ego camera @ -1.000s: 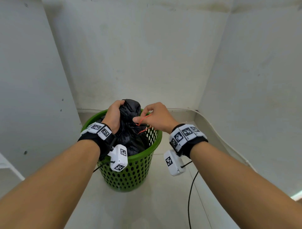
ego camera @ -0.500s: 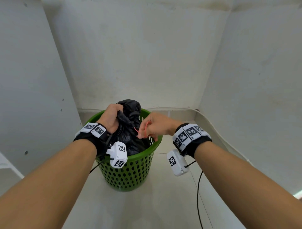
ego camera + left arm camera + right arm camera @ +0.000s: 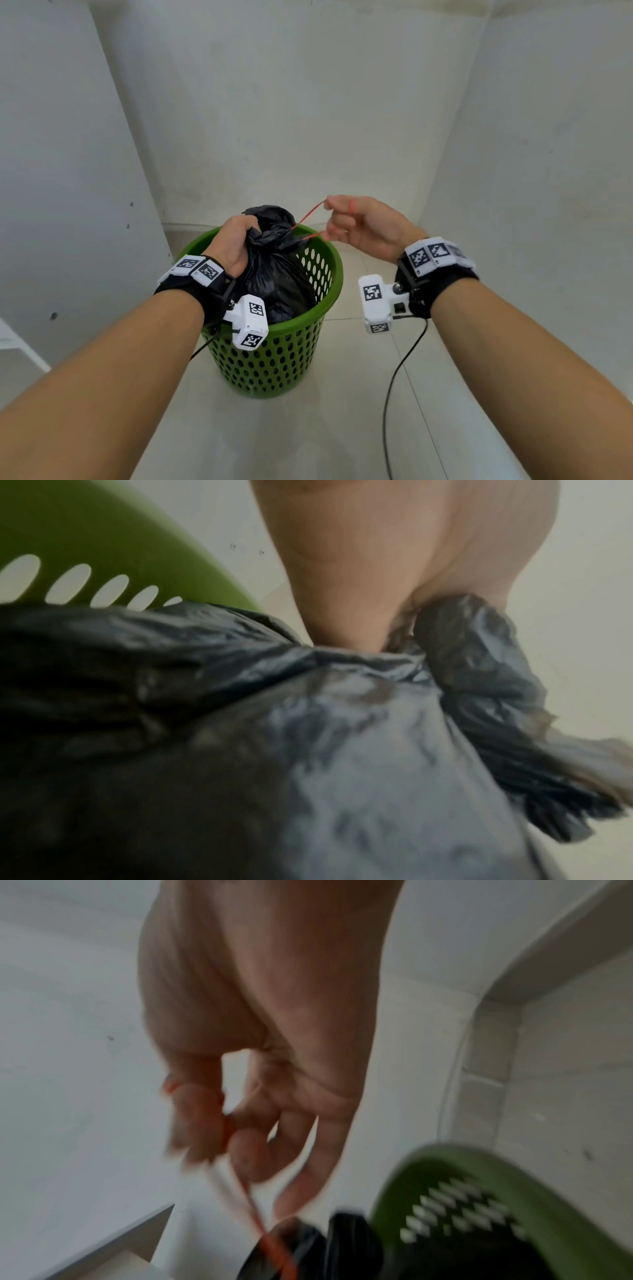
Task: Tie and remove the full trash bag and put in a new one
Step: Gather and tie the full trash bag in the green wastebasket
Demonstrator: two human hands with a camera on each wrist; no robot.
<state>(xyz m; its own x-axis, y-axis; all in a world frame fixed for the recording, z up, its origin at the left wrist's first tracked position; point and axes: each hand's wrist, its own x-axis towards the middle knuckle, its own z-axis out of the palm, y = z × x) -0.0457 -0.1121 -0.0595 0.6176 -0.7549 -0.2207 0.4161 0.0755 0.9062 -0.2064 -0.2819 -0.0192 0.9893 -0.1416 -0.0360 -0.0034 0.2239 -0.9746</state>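
A full black trash bag [image 3: 274, 274] sits in a green perforated basket [image 3: 274, 359] on the floor. My left hand [image 3: 236, 240] grips the gathered neck of the bag [image 3: 445, 656] in a fist. To the right of the neck, my right hand [image 3: 346, 219] pinches a thin red band [image 3: 310, 214] that runs taut in two strands from the neck to my fingers. In the right wrist view the red band [image 3: 246, 1199] stretches from my fingers [image 3: 240, 1153] down to the bag [image 3: 342, 1237], blurred.
The basket stands in a corner of white walls [image 3: 308, 120] on pale floor tiles [image 3: 308, 438]. A black cable [image 3: 394, 394] hangs from my right wrist to the floor. A white ledge [image 3: 13, 346] juts in at the left edge.
My right hand has pulled up and to the right, away from the bag neck, stretching the red band taut. My left hand keeps its grip on the neck.
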